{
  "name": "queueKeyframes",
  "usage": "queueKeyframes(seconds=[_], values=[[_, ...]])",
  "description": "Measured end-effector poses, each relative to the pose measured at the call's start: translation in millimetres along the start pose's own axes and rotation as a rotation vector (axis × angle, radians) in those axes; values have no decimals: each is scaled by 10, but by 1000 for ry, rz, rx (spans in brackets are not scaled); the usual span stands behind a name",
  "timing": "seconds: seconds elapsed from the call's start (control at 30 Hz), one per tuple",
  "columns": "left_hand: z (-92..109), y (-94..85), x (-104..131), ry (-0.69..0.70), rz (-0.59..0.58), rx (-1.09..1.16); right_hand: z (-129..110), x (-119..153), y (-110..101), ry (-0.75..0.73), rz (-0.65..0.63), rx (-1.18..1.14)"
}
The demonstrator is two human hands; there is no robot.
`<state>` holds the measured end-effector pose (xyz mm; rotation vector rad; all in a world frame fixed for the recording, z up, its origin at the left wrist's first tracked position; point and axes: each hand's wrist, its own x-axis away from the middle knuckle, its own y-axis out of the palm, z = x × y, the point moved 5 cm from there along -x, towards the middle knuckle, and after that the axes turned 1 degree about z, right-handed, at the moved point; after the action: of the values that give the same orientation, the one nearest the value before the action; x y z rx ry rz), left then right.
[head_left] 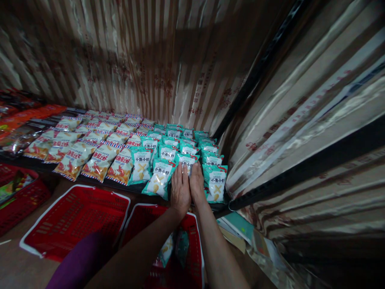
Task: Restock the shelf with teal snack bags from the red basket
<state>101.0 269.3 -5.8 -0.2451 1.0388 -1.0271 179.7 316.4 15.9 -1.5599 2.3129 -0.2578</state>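
Note:
Rows of teal and white snack bags stand at the right end of a low shelf. My left hand and my right hand lie side by side on a teal bag in the front part of these rows. The fingers of both hands are stretched out and point away from me, covering the bag's lower part. To the left of my hands another teal bag leans at the shelf's front edge. Neither hand is wrapped round a bag.
Striped cream bags and orange packs fill the shelf further left. Below stand red baskets; the one under my arms holds teal bags. A dark metal post and folded sheeting are at the right.

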Motion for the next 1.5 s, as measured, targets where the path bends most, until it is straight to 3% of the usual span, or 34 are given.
queueKeyframes(seconds=[0.6, 1.5], values=[[-83, 12, -82, -140, -28, 247, 160, 96, -6, 36, -11, -54], [-111, 13, -97, -99, 40, 270, 194, 79, 31, 3, -19, -40]])
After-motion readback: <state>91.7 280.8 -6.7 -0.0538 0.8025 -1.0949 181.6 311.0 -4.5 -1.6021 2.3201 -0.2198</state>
